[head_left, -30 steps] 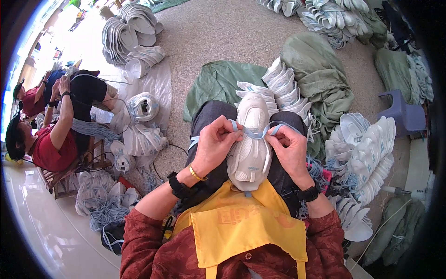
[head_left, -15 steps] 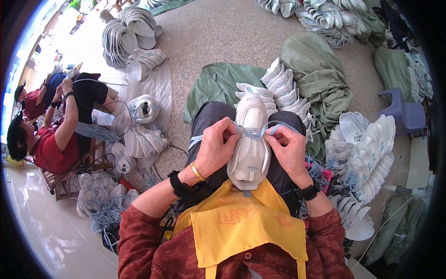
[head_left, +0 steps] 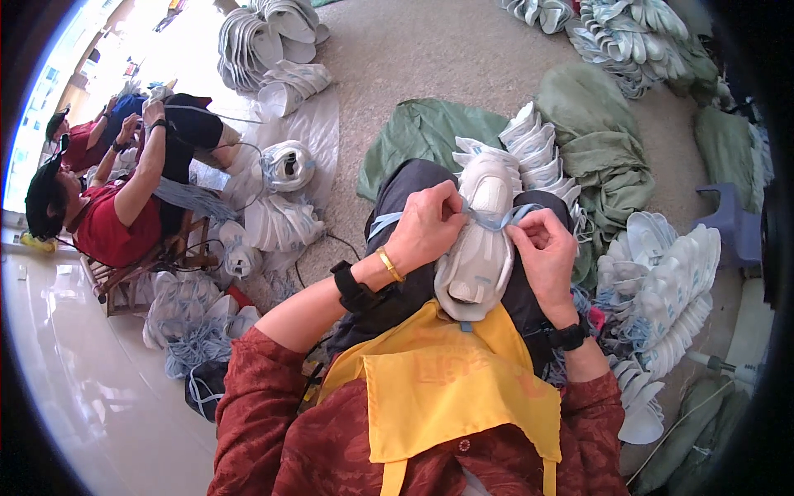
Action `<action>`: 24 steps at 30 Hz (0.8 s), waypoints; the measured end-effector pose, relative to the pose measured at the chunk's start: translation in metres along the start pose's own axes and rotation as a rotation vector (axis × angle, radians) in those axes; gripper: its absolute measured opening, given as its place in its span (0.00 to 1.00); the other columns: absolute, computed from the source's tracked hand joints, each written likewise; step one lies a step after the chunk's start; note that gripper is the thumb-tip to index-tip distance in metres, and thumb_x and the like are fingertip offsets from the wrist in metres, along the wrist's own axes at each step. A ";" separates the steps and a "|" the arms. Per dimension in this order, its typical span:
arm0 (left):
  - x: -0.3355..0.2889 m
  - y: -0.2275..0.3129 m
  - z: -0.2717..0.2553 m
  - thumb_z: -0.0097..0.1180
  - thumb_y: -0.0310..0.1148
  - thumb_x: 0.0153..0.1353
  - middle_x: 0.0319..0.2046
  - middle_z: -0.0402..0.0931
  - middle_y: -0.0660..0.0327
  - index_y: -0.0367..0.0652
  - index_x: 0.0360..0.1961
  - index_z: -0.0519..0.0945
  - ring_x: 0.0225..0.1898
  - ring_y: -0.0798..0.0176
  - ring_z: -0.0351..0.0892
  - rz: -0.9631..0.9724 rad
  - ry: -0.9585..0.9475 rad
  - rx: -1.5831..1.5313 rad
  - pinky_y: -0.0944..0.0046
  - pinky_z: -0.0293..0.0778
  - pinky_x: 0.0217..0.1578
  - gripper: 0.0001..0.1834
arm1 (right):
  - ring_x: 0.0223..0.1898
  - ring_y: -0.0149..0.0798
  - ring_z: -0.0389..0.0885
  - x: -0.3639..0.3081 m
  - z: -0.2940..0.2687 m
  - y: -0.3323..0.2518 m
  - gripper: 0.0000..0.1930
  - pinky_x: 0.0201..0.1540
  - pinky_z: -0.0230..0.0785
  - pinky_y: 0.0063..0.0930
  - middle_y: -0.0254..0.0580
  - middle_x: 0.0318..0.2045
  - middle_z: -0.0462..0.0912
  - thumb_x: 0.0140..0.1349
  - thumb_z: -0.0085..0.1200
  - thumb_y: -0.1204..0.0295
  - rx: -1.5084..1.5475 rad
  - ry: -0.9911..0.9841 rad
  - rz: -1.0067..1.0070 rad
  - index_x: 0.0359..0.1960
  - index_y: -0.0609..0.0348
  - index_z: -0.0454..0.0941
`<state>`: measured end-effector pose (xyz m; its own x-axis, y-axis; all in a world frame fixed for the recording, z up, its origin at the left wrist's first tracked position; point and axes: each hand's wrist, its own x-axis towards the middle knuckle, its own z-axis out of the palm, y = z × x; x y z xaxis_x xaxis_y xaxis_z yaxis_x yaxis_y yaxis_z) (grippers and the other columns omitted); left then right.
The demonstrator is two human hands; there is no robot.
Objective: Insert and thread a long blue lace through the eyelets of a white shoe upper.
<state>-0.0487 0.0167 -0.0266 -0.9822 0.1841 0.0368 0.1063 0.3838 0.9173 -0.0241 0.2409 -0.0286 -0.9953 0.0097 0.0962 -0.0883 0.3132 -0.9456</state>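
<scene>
A white shoe upper point(head_left: 474, 277) lies in my lap between my thighs, its rounded end pointing away from me. A flat light-blue lace point(head_left: 495, 220) runs across its lacing area. My left hand point(head_left: 426, 225) is at the shoe's left edge, thumb and forefinger pinched on the lace; a length of lace trails left from it over my thigh. On the opposite side, my right hand point(head_left: 546, 248) pinches the lace near the shoe's edge, its other fingers curled. The fingertips hide part of the lace. A yellow apron point(head_left: 463, 405) covers my lap below the shoe.
Nested white uppers point(head_left: 662, 289) stand at right beside a blue-grey stool point(head_left: 732, 223). Another row point(head_left: 542, 153) sits beyond my knees, near green sacks point(head_left: 591, 124). At left, a co-worker in a red shirt point(head_left: 124, 223) sits among uppers and bundled blue laces point(head_left: 194, 347).
The whole view has shifted, so things appear farther right. The lace loop by my right hand has drawn in closer to the shoe. Both hands stay at its sides.
</scene>
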 end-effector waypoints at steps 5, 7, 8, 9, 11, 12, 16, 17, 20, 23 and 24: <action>-0.008 0.005 -0.002 0.65 0.23 0.59 0.22 0.76 0.60 0.35 0.32 0.75 0.24 0.69 0.77 0.017 0.033 0.051 0.65 0.72 0.26 0.09 | 0.29 0.25 0.83 0.000 0.004 -0.002 0.04 0.33 0.76 0.21 0.36 0.30 0.85 0.60 0.67 0.81 -0.018 0.029 -0.059 0.34 0.66 0.84; -0.010 0.006 -0.001 0.64 0.22 0.59 0.22 0.76 0.58 0.35 0.33 0.74 0.24 0.67 0.78 0.031 0.017 0.035 0.64 0.72 0.26 0.09 | 0.28 0.26 0.83 0.000 0.002 -0.004 0.04 0.32 0.76 0.22 0.37 0.29 0.85 0.59 0.67 0.81 -0.045 0.006 -0.064 0.33 0.67 0.84; -0.011 0.007 -0.001 0.64 0.22 0.59 0.23 0.76 0.57 0.35 0.33 0.74 0.24 0.66 0.78 0.074 0.015 0.051 0.64 0.72 0.26 0.09 | 0.27 0.26 0.83 0.000 0.001 -0.007 0.04 0.31 0.75 0.22 0.37 0.28 0.84 0.59 0.67 0.81 -0.078 0.006 -0.086 0.33 0.66 0.84; -0.011 0.007 -0.002 0.64 0.21 0.59 0.23 0.76 0.57 0.35 0.32 0.73 0.23 0.64 0.78 0.116 0.012 0.065 0.63 0.72 0.26 0.09 | 0.27 0.26 0.83 0.000 0.001 -0.008 0.04 0.31 0.75 0.22 0.37 0.28 0.84 0.59 0.67 0.81 -0.078 0.007 -0.088 0.33 0.66 0.84; -0.011 0.006 0.001 0.63 0.21 0.59 0.23 0.76 0.56 0.35 0.32 0.73 0.23 0.63 0.78 0.121 0.023 0.068 0.63 0.72 0.26 0.09 | 0.27 0.29 0.83 0.000 0.000 -0.008 0.03 0.31 0.75 0.23 0.39 0.28 0.83 0.59 0.66 0.81 -0.093 0.000 -0.106 0.33 0.66 0.83; -0.010 0.005 0.002 0.63 0.21 0.58 0.24 0.76 0.56 0.35 0.32 0.73 0.23 0.62 0.77 0.123 0.034 0.070 0.62 0.72 0.25 0.09 | 0.27 0.29 0.83 0.000 0.001 -0.009 0.03 0.31 0.75 0.23 0.39 0.28 0.83 0.59 0.66 0.81 -0.094 0.002 -0.108 0.33 0.66 0.83; -0.002 0.001 0.006 0.63 0.20 0.58 0.24 0.76 0.55 0.35 0.33 0.73 0.23 0.61 0.77 0.469 0.093 0.223 0.62 0.72 0.26 0.08 | 0.28 0.36 0.84 -0.001 -0.001 -0.013 0.04 0.33 0.77 0.25 0.41 0.29 0.82 0.60 0.65 0.82 -0.193 -0.026 -0.213 0.33 0.66 0.82; -0.001 0.001 0.005 0.63 0.21 0.58 0.23 0.76 0.55 0.35 0.32 0.73 0.23 0.62 0.78 0.445 0.074 0.203 0.62 0.72 0.26 0.09 | 0.28 0.38 0.84 0.000 -0.002 -0.014 0.04 0.34 0.77 0.27 0.42 0.30 0.81 0.59 0.65 0.82 -0.229 -0.043 -0.240 0.34 0.66 0.81; -0.001 0.004 -0.001 0.64 0.21 0.58 0.23 0.76 0.57 0.35 0.32 0.73 0.23 0.64 0.78 0.274 0.013 0.124 0.63 0.72 0.26 0.09 | 0.31 0.42 0.86 -0.003 -0.005 -0.020 0.08 0.37 0.79 0.30 0.45 0.32 0.81 0.58 0.66 0.80 -0.238 -0.111 -0.234 0.37 0.66 0.80; -0.003 0.007 -0.003 0.66 0.22 0.57 0.22 0.75 0.58 0.36 0.32 0.72 0.23 0.68 0.78 0.109 -0.022 0.074 0.66 0.72 0.25 0.12 | 0.35 0.44 0.86 -0.004 -0.010 -0.034 0.13 0.40 0.80 0.33 0.49 0.35 0.81 0.56 0.68 0.78 -0.298 -0.207 -0.218 0.41 0.67 0.79; -0.004 0.006 -0.001 0.67 0.22 0.56 0.22 0.75 0.58 0.36 0.33 0.72 0.23 0.67 0.78 0.101 0.005 0.046 0.65 0.72 0.25 0.12 | 0.37 0.47 0.86 -0.003 -0.012 -0.036 0.15 0.41 0.80 0.35 0.51 0.37 0.81 0.55 0.68 0.76 -0.304 -0.251 -0.171 0.43 0.68 0.79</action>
<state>-0.0446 0.0170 -0.0209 -0.9669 0.2192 0.1306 0.2120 0.4050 0.8894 -0.0178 0.2413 0.0089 -0.9494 -0.2864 0.1289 -0.2743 0.5564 -0.7843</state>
